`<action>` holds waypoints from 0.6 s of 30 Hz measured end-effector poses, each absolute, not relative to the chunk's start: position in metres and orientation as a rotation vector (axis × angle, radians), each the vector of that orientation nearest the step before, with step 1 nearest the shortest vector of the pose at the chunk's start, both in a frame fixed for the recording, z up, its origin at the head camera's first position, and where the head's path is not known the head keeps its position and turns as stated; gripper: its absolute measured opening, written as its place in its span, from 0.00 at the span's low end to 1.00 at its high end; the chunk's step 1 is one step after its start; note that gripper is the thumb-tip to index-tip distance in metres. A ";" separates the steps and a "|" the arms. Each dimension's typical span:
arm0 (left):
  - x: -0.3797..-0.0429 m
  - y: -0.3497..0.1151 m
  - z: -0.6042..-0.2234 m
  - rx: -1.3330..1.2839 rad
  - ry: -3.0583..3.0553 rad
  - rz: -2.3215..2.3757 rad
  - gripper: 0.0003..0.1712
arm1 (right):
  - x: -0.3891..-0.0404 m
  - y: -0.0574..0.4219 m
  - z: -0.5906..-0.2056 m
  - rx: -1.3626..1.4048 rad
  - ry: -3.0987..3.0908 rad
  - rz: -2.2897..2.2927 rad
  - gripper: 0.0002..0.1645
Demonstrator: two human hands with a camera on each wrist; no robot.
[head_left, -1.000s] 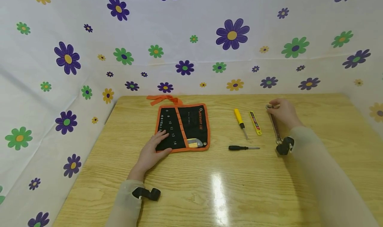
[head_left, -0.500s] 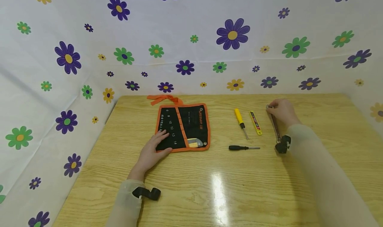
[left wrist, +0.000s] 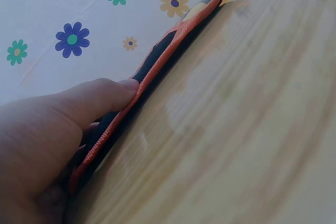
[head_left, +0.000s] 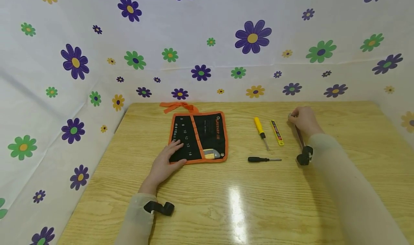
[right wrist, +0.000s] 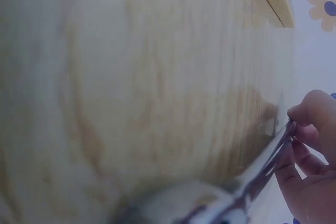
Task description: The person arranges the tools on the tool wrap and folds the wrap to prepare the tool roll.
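Observation:
My left hand (head_left: 163,167) lies spread on the lower left corner of a black tool pouch (head_left: 208,128) with orange edging. In the left wrist view, the thumb rests over the pouch's orange border (left wrist: 178,40). A utility knife (head_left: 211,154) sits in the pouch's near pocket. At the right, my right hand (head_left: 306,121) pinches the far end of a metal wrench (head_left: 299,135) between thumb and fingers. The right wrist view shows the wrench (right wrist: 262,171) slanting from the fingertips toward the camera. Its near end is hidden behind the wrist camera in the head view.
Between pouch and wrench lie a yellow-handled screwdriver (head_left: 259,126), a flat yellow pack with a dark label (head_left: 277,133) and a black-handled screwdriver (head_left: 257,159). Orange ties (head_left: 179,106) extend behind the pouch. A flowered cloth (head_left: 223,58) hangs behind the wooden table (head_left: 207,198).
My right hand has closed its pinch on the wrench's far end, and the wrench now shows narrower, turned toward its edge. The right wrist has shifted slightly left. The left hand stays on the pouch.

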State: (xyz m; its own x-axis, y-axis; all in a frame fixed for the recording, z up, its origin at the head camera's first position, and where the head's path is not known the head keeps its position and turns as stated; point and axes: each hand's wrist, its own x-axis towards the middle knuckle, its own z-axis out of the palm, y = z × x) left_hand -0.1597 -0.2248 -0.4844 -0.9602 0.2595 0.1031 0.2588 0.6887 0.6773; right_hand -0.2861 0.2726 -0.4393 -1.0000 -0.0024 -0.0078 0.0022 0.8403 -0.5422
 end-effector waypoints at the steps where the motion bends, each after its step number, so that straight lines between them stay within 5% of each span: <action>1: -0.160 -0.225 -0.485 0.443 2.885 1.161 0.37 | -0.286 0.273 -0.439 0.007 3.011 -0.891 0.14; 11: -0.161 -0.225 -0.484 0.473 2.887 1.181 0.37 | -0.277 0.279 -0.434 0.022 2.956 -1.079 0.17; 18: -0.160 -0.225 -0.485 0.466 2.894 1.172 0.37 | -0.275 0.287 -0.430 0.128 2.779 -1.280 0.30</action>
State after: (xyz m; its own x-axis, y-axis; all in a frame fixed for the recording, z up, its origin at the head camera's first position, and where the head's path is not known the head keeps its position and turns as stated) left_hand -0.1601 -0.2252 -0.4850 -0.9562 0.2653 0.1234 0.2764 0.6807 0.6784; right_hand -0.2749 0.2869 -0.4305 -0.9934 0.0427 -0.1068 0.1089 0.6478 -0.7539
